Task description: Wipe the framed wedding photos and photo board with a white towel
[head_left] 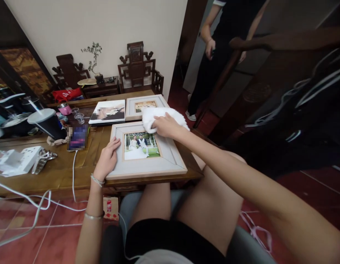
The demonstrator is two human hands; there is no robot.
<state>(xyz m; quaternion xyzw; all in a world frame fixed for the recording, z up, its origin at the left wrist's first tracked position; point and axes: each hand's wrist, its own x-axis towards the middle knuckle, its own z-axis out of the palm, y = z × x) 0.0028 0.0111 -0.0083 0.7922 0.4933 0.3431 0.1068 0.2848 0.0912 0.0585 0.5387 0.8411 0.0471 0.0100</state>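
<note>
A pale picture frame [147,169] holding a wedding photo is laid flat at the near edge of a low wooden table [59,172]. It is steadied by the left hand [107,159], whose fingers are spread open on its left border. A white cloth [161,113] is pressed onto the frame's top right corner by the right hand [165,126], with the fingers curled over it. A second frame [131,110], a phone [77,137] and a lidded cup [47,123] are set farther back, and carved chairs [136,68] are ranged against a white wall [103,25] above the red tiled floor [57,234].
</note>
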